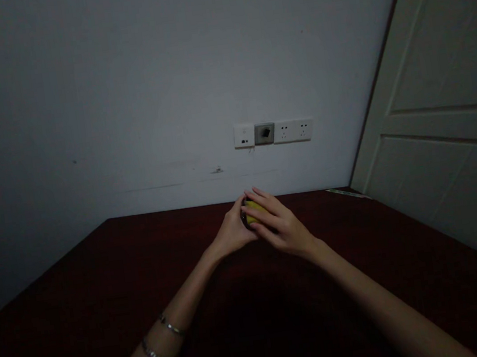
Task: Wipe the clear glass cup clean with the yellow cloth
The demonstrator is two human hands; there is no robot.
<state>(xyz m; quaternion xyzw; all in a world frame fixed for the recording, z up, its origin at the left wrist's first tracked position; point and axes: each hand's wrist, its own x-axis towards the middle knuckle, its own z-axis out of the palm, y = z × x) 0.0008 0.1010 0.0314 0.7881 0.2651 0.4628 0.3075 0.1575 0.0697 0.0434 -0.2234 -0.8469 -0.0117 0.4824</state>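
Note:
A small rounded yellow-and-black object (251, 219) is held up between both hands, above the far part of a dark red table (144, 261). My left hand (233, 230) grips its dark left side, with the thumb and fingers closed around it. Across the yellow side lie the bent fingers of my right hand (286, 228), slightly apart and pressed on it. Much of the object is covered by the fingers, and the dim light hides its exact kind. Two bracelets (156, 356) circle my left forearm.
A pale wall (144, 97) rises behind the table, with a row of sockets (284, 132) above its back edge. On the right stands a panelled door (441, 116). A thin flat strip (348, 193) lies at the table's back right corner.

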